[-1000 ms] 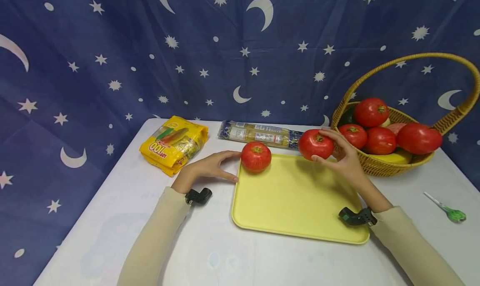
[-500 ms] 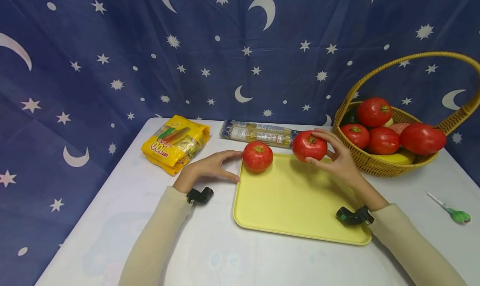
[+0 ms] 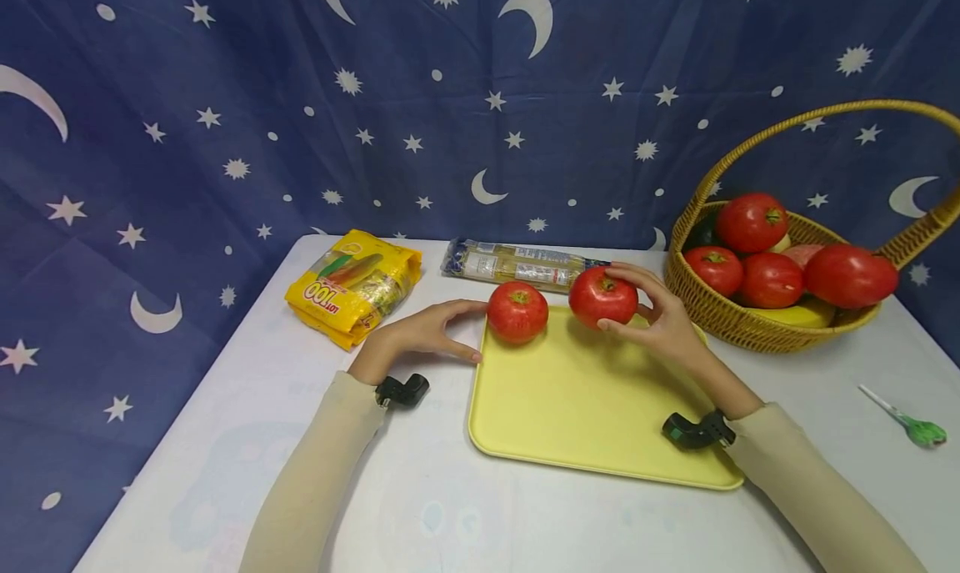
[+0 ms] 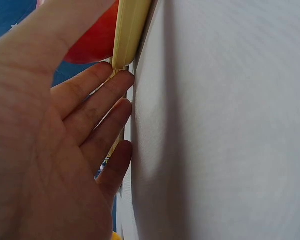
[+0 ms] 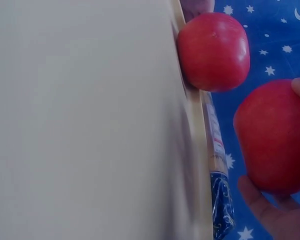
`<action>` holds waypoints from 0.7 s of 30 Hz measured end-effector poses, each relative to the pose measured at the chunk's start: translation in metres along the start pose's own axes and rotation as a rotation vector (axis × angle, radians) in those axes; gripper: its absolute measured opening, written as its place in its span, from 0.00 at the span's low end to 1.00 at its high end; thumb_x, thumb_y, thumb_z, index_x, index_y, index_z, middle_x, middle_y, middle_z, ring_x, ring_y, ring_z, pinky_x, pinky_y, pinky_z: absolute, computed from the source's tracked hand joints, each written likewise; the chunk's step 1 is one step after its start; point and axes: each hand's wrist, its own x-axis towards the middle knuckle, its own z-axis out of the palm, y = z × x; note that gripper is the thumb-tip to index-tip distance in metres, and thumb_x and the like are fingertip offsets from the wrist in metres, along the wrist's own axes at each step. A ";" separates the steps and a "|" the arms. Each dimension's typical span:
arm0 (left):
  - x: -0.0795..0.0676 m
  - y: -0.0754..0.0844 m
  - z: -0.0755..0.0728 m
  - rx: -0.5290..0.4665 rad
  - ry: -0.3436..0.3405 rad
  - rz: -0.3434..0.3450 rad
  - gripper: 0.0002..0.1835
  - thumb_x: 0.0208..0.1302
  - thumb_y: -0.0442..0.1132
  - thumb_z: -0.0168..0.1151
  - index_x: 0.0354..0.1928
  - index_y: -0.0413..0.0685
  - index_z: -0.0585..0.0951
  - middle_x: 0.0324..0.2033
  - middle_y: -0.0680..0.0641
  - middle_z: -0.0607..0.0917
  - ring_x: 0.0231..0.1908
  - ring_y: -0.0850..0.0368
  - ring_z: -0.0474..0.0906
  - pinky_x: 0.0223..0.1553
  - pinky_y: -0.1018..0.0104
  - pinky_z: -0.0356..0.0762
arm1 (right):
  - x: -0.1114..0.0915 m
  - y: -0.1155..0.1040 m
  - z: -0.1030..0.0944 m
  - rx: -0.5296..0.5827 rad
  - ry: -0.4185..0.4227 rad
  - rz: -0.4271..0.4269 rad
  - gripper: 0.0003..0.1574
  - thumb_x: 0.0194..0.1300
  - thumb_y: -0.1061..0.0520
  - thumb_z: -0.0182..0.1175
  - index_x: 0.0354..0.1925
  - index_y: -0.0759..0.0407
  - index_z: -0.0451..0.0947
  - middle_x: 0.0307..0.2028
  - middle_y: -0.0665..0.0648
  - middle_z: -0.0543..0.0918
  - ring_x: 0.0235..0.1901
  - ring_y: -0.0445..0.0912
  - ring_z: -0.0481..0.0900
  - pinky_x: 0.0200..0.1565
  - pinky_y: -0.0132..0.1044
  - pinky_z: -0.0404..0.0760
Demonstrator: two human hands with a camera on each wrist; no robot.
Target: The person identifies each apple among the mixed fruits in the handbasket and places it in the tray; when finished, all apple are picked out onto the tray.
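My right hand [image 3: 663, 323] grips a red apple [image 3: 603, 297] between thumb and fingers, above the back part of a yellow tray [image 3: 592, 398]. The right wrist view shows the held apple [image 5: 275, 137] clear of the tray surface. Another red apple [image 3: 517, 312] sits in the tray's back left corner, a short way left of the held one. Beside that corner, my left hand [image 3: 431, 331] has its fingers extended and thumb apart, holding nothing. In the left wrist view its fingertips [image 4: 121, 80] are at the tray's edge, close to the white tabletop.
A wicker basket [image 3: 738, 327] with a tall handle, full of red fruit and a banana [image 3: 798, 314], stands at the back right. Behind the tray lies a clear-wrapped pack [image 3: 517, 264]. A yellow snack bag [image 3: 355, 289] lies at left, a green lollipop [image 3: 922, 431] at right.
My right hand has carried the apple leftward over the tray, away from the basket and closer to the other apple. The left hand has stayed almost still.
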 end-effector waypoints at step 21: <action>0.000 -0.001 -0.001 -0.006 0.002 -0.012 0.46 0.52 0.47 0.76 0.71 0.47 0.65 0.70 0.46 0.67 0.72 0.52 0.57 0.74 0.57 0.52 | 0.000 0.010 0.004 -0.054 -0.173 0.095 0.40 0.52 0.70 0.72 0.63 0.64 0.71 0.66 0.68 0.66 0.60 0.37 0.69 0.51 0.25 0.79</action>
